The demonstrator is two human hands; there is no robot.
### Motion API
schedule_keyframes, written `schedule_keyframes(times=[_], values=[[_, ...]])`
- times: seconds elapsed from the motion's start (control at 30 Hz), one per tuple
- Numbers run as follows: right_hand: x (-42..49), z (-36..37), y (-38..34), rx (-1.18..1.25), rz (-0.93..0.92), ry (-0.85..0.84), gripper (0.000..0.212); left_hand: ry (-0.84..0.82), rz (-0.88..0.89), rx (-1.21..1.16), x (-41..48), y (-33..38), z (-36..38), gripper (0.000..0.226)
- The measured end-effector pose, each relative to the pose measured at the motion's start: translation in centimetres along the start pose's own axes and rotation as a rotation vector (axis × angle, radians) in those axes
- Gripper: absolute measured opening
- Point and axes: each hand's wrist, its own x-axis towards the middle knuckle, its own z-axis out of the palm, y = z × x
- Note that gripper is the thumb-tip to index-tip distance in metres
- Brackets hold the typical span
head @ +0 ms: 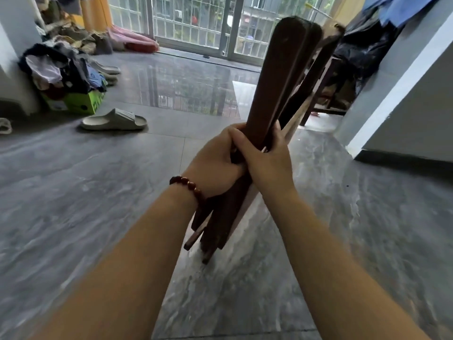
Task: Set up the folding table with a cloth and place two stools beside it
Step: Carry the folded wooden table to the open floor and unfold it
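A dark brown wooden folding table (279, 77), folded flat, is held up off the grey floor at a slant in the middle of the view. Its upper end reaches toward the window and its leg ends hang low near my forearms. My left hand (215, 160), with a bead bracelet on the wrist, grips the folded wood from the left. My right hand (264, 160) wraps round it from the right, its fingers over my left hand's. No cloth for the table is plainly seen, and no stool.
A beige slipper (114, 120) lies on the floor at left. Behind it a green box (81, 104) carries a heap of clothes. A wooden frame (328, 89) under black bags stands at back right, beside a grey wall (407, 94). Barred glass doors (196, 25) fill the back.
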Motion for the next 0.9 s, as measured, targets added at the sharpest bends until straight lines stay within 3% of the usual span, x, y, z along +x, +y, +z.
schedule_keyframes(times=[0.1, 0.4, 0.7, 0.9], values=[[-0.4, -0.5, 0.1, -0.068, 0.01, 0.073, 0.07, 0.022, -0.029, 0.022, -0.5, 0.8, 1.1, 0.054], [-1.5, -4.0, 0.0, -0.146, -0.037, 0.144, 0.063, 0.055, -0.054, 0.099, -1.3, 2.6, 3.6, 0.051], [-1.7, -4.7, -0.2, -0.211, -0.032, 0.134, 0.054, 0.093, -0.034, 0.123, -2.2, 3.2, 4.4, 0.054], [-1.9, -4.1, -0.8, -0.195, -0.031, 0.041, 0.039, 0.159, -0.081, 0.107, -3.7, 3.2, 3.7, 0.057]])
